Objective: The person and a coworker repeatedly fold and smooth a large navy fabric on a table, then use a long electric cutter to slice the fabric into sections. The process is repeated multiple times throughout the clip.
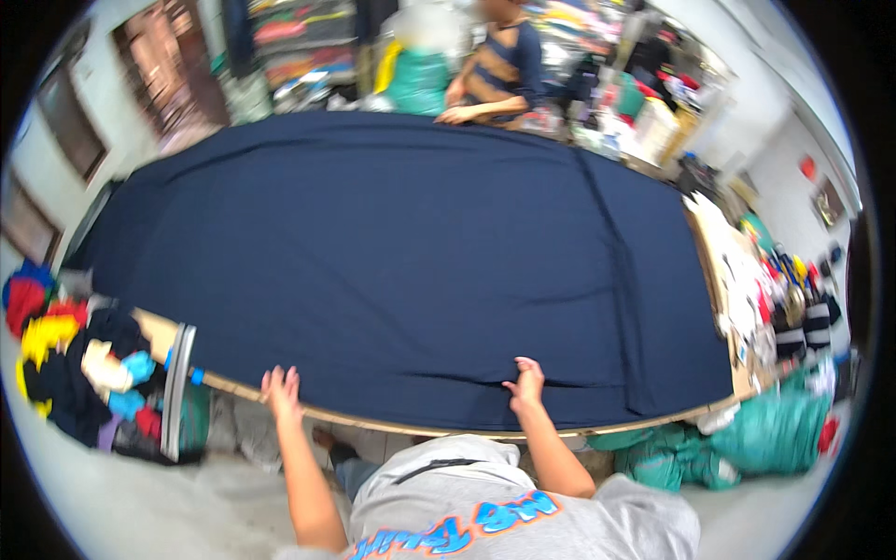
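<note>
A large navy cloth (420, 252) lies spread over a long table, with creases across its right part and a ridge running beside my right hand. At the near edge, my left hand (282, 392) is open, fingers apart, by the cloth's border and the wooden table edge (238, 387). My right hand (525, 385) is over the near part of the cloth, thumb and fingers apart, with nothing visible between them. Whether its fingertips press on the fabric is hard to tell.
Across the table stands a person (499, 70), one hand at the cloth's far edge. A grey metal rail (177, 392) is at the near left beside piled coloured fabric (56, 336). Green sacks (770, 429) sit at the right below the table. White sheets (733, 261) lie at its right end.
</note>
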### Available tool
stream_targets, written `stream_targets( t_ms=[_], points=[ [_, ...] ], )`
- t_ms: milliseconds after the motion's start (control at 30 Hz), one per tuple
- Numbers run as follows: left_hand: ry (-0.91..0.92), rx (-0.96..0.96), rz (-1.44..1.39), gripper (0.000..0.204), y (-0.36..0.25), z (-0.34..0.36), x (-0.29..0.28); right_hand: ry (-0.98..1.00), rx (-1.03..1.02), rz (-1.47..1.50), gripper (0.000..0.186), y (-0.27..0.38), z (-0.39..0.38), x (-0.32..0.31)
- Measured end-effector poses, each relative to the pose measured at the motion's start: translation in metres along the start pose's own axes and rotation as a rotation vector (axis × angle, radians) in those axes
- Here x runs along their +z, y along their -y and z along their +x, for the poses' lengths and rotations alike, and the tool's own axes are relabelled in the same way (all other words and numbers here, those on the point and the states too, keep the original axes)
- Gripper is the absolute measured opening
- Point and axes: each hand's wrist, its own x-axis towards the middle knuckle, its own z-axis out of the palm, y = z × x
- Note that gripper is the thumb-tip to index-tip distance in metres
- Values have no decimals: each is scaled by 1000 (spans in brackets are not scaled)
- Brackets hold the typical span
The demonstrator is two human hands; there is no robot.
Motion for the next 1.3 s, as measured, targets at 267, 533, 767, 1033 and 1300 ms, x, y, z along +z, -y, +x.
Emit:
stream_targets(
  t_ms=[267,533,767,1033,1300],
  points=[
    [-172,-121,69,82,-54,107,28,29,-57,-90,23,-25,-35,48],
    [135,-367,30,55,-126,265,-22,-130,3,5,17,-42,-57,133],
    [74,86,736,63,-187,329,-14,-358,-98,-57,28,-33,-102,166],
    [-148,674,992,94,-261,329,-2,-354,-277,96,26,-50,-169,174],
    [-659,408,965,83,-357,352,-34,-11,-394,-58,21,-88,-257,264]
  ],
)
